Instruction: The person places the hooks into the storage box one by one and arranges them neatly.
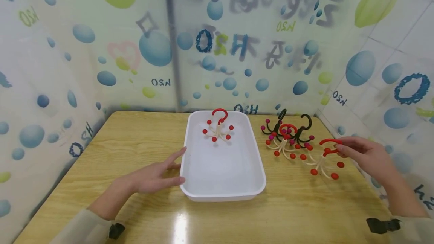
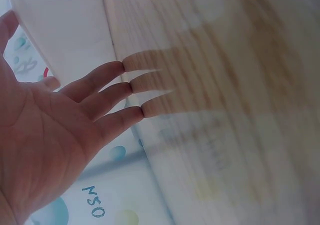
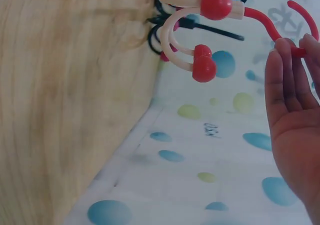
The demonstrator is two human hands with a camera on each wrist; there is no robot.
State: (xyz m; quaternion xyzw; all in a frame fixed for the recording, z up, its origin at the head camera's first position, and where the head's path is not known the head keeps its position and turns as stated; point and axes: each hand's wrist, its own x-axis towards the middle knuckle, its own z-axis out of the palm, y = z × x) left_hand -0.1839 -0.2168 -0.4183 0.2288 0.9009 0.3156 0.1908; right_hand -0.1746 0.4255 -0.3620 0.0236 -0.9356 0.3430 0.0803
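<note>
My left hand [image 1: 152, 176] lies against the left side of a white plastic tray [image 1: 222, 195], thumb and a finger on its rim and the fingers spread. In the left wrist view the other fingertips touch the wooden table. One red-and-cream claw hanger [image 1: 217, 134], with a red hook and red ball tips, sits at the tray's far end. To the tray's right, my right hand [image 1: 369, 157] pinches the red hook of a similar claw hanger [image 1: 322, 163]. In the right wrist view this held hanger [image 3: 215, 5] shows its curved cream arms.
Between the tray and my right hand is a group of hangers: a red-and-cream one [image 1: 283, 144] in front, two black ones [image 1: 300, 133] with pink tips behind. A patterned curtain [image 1: 254, 48] borders the back and sides of the wooden table [image 1: 142, 134].
</note>
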